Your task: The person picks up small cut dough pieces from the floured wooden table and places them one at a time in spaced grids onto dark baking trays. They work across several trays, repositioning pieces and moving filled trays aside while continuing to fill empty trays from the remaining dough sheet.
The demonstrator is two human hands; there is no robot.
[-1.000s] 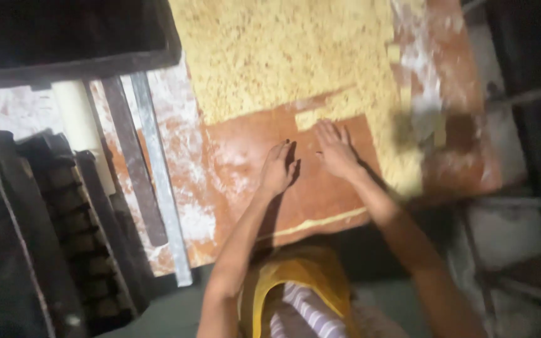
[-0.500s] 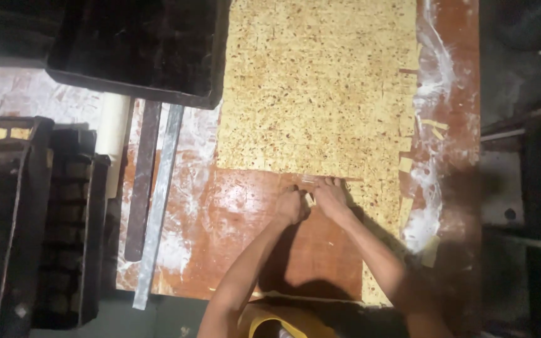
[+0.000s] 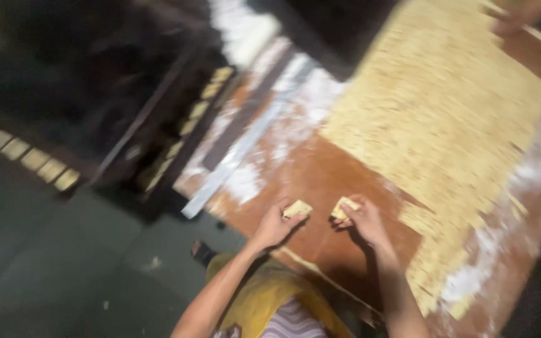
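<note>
Left hand (image 3: 275, 224) pinches pale square piece (image 3: 298, 208); right hand (image 3: 363, 219) pinches second piece (image 3: 344, 207). Both over brown table (image 3: 308, 175), near scored sheet (image 3: 446, 119). Metal ruler (image 3: 245, 145) left.

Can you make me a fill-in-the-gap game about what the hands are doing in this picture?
1. Each hand, the left hand and the right hand, holds one small ____ piece.
2. The big scored sheet lies on a reddish-brown ____.
3. A long metal ruler lies to the ____ of the sheet.

Missing words: yellow; table; left
</note>
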